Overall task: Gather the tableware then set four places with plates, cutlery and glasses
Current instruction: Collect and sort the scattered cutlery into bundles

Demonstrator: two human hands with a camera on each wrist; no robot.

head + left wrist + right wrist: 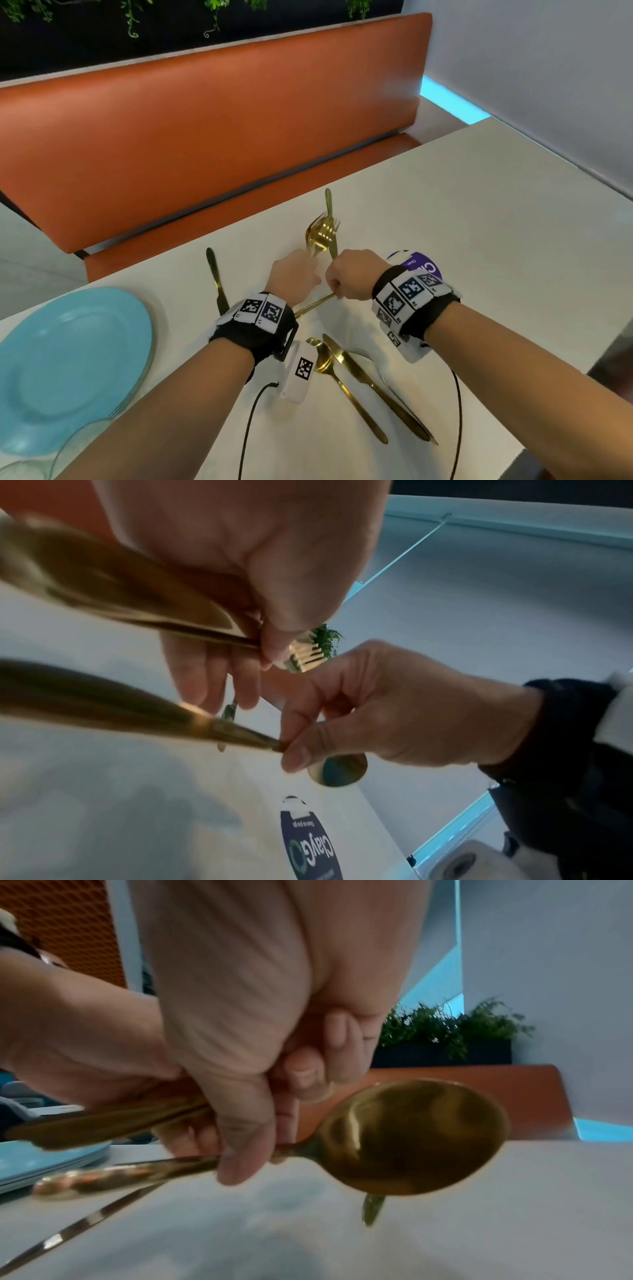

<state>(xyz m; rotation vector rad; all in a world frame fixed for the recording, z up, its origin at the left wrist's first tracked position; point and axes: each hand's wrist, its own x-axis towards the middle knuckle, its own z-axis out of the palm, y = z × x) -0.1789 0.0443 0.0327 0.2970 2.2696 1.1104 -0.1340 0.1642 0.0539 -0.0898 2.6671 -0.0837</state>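
Note:
My left hand (296, 274) grips a bundle of gold cutlery by the handles, and fork tines (323, 234) stick up past it. Close on its right, my right hand (351, 277) pinches a gold spoon. The spoon's handle (313, 304) points back between my wrists. In the right wrist view the spoon's bowl (411, 1137) fills the middle, below my curled fingers (246, 1153). The left wrist view shows the forks (304, 657) under my left thumb and the right hand (359, 710) on the spoon's neck. A gold knife (329, 209) lies beyond both hands.
A stack of blue plates (68, 359) sits at the near left, with a clear glass (72, 452) in front. Another gold knife (216, 281), a spoon (330, 365) and a knife (370, 383) lie on the white table (496, 240). An orange bench (205, 120) runs behind.

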